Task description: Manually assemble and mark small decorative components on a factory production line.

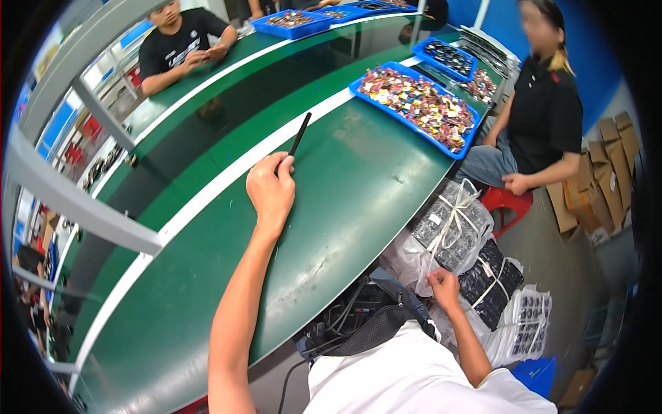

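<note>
My left hand is over the green worktop, closed round the lower end of a thin black stick-shaped tool. The tool points away from me and slants slightly right; its exact kind does not show. Beyond the worktop's right edge, my right hand hangs low with its fingers curled together. Beside it is a wrapped bundle of trays tied with white string. A strand of the string runs down to my right fingertips, but I cannot tell whether they grip it.
A blue tray of small colourful parts sits at the worktop's far right, a tray of black parts behind it. A person sits at right, another across the worktop. A grey frame crosses the left. Black tied bundles lie below.
</note>
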The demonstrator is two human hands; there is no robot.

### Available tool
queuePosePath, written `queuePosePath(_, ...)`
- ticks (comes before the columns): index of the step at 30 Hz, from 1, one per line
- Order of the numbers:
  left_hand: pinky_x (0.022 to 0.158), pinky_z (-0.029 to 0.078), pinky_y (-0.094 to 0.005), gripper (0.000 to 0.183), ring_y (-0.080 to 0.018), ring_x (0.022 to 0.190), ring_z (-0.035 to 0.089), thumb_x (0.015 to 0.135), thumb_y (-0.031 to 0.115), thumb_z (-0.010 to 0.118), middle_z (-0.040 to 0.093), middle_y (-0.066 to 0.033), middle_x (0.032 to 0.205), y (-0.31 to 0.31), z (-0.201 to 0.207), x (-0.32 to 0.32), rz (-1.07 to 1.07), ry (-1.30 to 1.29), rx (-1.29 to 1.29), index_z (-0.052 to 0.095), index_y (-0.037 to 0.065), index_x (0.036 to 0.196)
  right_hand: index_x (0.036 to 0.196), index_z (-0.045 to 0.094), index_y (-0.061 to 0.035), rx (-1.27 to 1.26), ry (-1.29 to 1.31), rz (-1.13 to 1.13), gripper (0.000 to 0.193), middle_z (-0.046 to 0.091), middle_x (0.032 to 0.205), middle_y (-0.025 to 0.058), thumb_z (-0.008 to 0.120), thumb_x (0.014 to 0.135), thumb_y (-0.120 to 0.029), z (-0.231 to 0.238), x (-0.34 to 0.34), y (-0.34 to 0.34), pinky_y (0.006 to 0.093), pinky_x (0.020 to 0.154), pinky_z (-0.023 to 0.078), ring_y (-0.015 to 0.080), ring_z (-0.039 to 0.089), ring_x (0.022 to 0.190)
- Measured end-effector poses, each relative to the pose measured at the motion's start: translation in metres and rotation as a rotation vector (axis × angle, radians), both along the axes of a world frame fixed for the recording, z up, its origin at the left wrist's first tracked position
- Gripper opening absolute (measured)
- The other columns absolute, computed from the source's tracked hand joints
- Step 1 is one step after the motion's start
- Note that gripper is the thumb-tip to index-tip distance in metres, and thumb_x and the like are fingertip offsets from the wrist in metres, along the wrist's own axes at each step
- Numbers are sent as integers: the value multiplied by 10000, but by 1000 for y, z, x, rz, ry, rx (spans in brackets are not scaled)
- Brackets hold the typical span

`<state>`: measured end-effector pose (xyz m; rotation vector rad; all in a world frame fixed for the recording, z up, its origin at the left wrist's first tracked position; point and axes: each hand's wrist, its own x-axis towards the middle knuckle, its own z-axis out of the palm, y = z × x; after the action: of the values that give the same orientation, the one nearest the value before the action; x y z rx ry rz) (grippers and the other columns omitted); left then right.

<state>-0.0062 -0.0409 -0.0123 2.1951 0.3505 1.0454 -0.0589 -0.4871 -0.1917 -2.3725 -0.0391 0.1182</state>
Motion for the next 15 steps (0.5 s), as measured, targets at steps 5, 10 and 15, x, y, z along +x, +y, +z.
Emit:
queuePosePath(5, 721, 471, -427, 93, -304, 760, 644, 847, 83, 690, 681, -132, 752, 7, -1, -32, 222, -25, 302, 725, -4, 857, 840, 697, 4, 80, -121, 78, 192, 718, 675, 55, 703, 915, -172, 46, 14, 35, 261, 515, 421, 63, 592, 551)
queuePosePath(10, 721, 456, -421, 31, -300, 737, 593, 830, 39, 695, 632, -106, 748, 28, -4, -72, 334, 2, 614, 709, 11, 830, 859, 706, -6, 223, -156, 179, 153, 713, 675, 27, 714, 909, -150, 63, 4, 50, 253, 464, 332, 36, 456, 487)
queuePosePath(15, 716, 455, -400, 17, -275, 807, 580, 819, 7, 685, 614, -103, 793, 46, -5, -103, 436, 188, 750, 688, 4, 803, 915, 735, -2, 394, -6, 291, 148, 743, 786, 47, 722, 904, -148, 73, 7, 73, 251, 497, 427, 61, 578, 576)
